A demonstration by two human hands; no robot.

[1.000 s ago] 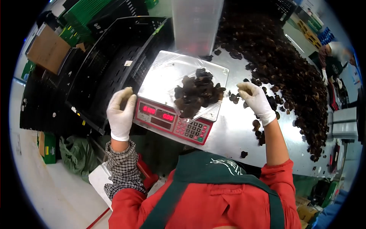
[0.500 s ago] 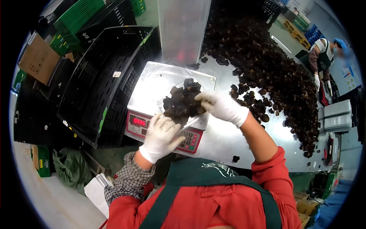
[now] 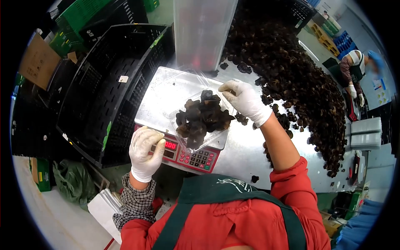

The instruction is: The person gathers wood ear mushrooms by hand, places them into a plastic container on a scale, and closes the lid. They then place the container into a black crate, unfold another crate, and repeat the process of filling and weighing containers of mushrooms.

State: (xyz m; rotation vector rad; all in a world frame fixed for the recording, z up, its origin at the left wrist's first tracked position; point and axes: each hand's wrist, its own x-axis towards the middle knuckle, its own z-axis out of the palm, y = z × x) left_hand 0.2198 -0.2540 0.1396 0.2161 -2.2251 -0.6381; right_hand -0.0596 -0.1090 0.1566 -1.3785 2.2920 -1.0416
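Observation:
A clear plastic tray (image 3: 212,143) holds a clump of dark, curled pieces (image 3: 203,118) over a silver-topped scale (image 3: 156,98) with a red front. Part of its red display shows "0.00". My left hand (image 3: 145,152), in a white glove, is at the scale's front left edge by the display, fingers curled and fingertips close to the thumb. Just right of and above the clump is my right hand (image 3: 246,102), also gloved, with fingers bent toward the thumb. Whatever either hand pinches cannot be made out.
A large pile of dark pieces (image 3: 291,68) spreads over the metal table (image 3: 246,154). Stacked clear trays (image 3: 202,37) stand behind the scale. Black crates (image 3: 112,83) are at the left. A person (image 3: 353,68) works at the far right, near more stacked trays (image 3: 366,133).
My left hand has moved left, off the tray's front. My right hand has drawn up and right, off the pieces. The display changed from 0.439, and the clump's shape differs.

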